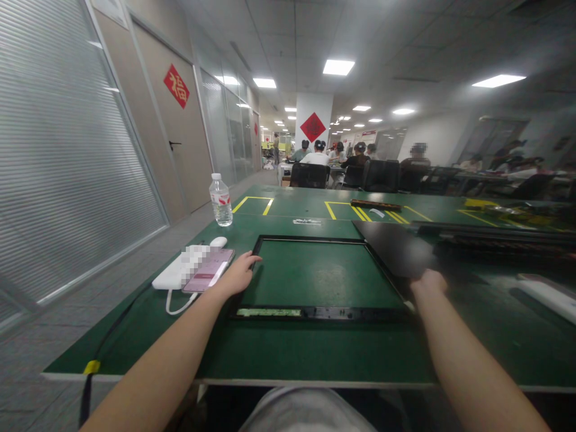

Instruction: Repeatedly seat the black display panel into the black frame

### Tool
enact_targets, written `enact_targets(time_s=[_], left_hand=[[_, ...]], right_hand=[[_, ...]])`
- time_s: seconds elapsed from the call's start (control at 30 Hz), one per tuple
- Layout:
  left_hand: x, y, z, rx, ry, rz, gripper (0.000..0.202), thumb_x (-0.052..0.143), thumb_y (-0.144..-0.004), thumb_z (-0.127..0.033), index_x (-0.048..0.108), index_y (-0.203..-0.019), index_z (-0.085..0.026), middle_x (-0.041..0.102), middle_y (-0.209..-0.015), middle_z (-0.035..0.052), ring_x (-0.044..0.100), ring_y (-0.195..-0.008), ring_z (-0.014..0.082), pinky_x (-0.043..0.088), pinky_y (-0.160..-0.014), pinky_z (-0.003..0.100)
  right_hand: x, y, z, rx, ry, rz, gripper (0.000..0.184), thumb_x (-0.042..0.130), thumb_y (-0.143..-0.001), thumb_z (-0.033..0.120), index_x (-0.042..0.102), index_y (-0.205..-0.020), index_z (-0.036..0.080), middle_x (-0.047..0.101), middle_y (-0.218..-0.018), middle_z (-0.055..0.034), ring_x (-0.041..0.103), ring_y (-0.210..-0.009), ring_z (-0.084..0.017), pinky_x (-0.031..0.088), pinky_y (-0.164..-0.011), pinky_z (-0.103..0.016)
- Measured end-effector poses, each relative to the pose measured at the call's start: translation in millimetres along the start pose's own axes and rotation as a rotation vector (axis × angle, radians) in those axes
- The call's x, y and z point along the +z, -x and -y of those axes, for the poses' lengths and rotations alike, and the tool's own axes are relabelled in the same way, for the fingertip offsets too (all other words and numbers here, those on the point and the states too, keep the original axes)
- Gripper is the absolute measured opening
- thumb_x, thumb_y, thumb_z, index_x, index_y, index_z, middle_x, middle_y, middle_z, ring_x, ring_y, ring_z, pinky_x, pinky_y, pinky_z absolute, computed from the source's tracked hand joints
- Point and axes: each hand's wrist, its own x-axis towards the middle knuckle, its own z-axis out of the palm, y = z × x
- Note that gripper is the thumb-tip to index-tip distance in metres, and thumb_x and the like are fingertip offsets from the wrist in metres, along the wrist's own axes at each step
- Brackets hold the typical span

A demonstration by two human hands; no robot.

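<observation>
A thin black rectangular frame [333, 313] lies flat on the green table, with a pale green strip [269, 312] along the left part of its near side. My left hand [243, 271] grips the frame's left side, its index finger reaching over the edge. At the right, a flat dark panel [396, 249] overlaps the frame's right side and looks slightly tilted. My right hand [429, 283] is closed on the near edge of this panel; its fingertips are hidden.
Left of the frame are a phone [209, 270], a white box-like device [168, 273] with a cable, and a water bottle [221, 201]. Several dark strips [486, 237] and a white bar [549, 297] lie right. Yellow tape marks the table's far part. People sit beyond.
</observation>
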Motion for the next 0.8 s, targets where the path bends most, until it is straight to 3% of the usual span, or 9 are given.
enact_targets(time_s=[0.13,0.23,0.43,0.6,0.7,0.8], left_hand=[[-0.8,0.6,-0.6,-0.005,0.003,0.009,0.059,0.041,-0.075,-0.005,0.065,-0.128,-0.011,0.046,-0.152,0.0163,0.039,-0.143,0.0268,0.027,-0.120,0.041],[0.0,-0.9,0.9,-0.002,0.026,0.000,0.059,0.042,-0.073,-0.005,0.066,-0.127,-0.013,0.048,-0.151,0.0146,0.040,-0.142,0.0276,0.028,-0.120,0.043],[4.2,-5.2,7.4,0.000,0.044,-0.024,0.060,0.044,-0.070,-0.005,0.068,-0.124,-0.015,0.051,-0.149,0.0130,0.042,-0.141,0.0279,0.029,-0.119,0.043],[6.8,-6.9,10.8,0.021,0.005,-0.032,0.059,0.041,-0.073,-0.004,0.068,-0.124,-0.013,0.051,-0.149,0.0140,0.042,-0.141,0.0254,0.028,-0.120,0.041],[7.9,-7.7,12.6,0.032,-0.010,-0.038,0.058,0.041,-0.074,-0.005,0.067,-0.125,-0.012,0.052,-0.148,0.0148,0.043,-0.141,0.0259,0.028,-0.120,0.041],[8.8,-8.2,14.3,0.048,-0.006,-0.050,0.056,0.041,-0.075,-0.006,0.067,-0.124,-0.011,0.052,-0.147,0.0155,0.043,-0.140,0.0270,0.029,-0.119,0.043]], right_hand=[[6.2,13.8,6.8,0.106,-0.001,-0.184,0.035,0.051,-0.065,0.008,0.055,-0.095,0.026,0.062,-0.121,-0.0069,0.067,-0.109,-0.019,0.061,-0.072,-0.031],[8.8,21.4,10.4,0.132,-0.016,-0.216,0.040,0.051,-0.066,0.006,0.056,-0.102,0.024,0.063,-0.122,-0.0066,0.067,-0.107,-0.019,0.061,-0.078,-0.033],[9.4,25.7,8.6,0.035,-0.012,-0.134,0.034,0.056,-0.070,0.009,0.054,-0.102,0.021,0.065,-0.107,-0.0049,0.069,-0.087,-0.018,0.062,-0.068,-0.033],[12.2,34.5,10.6,0.034,-0.047,-0.181,0.038,0.062,-0.062,0.002,0.051,-0.092,0.023,0.063,-0.096,0.0021,0.063,-0.070,-0.011,0.059,-0.057,-0.024],[14.1,35.6,12.1,0.060,-0.068,-0.101,0.036,0.060,-0.065,0.002,0.050,-0.091,0.024,0.062,-0.088,0.0047,0.062,-0.064,-0.009,0.057,-0.054,-0.022],[15.7,31.3,11.0,0.072,-0.109,0.021,0.036,0.060,-0.069,0.006,0.050,-0.098,0.026,0.062,-0.086,0.0047,0.063,-0.065,-0.011,0.059,-0.055,-0.027]])
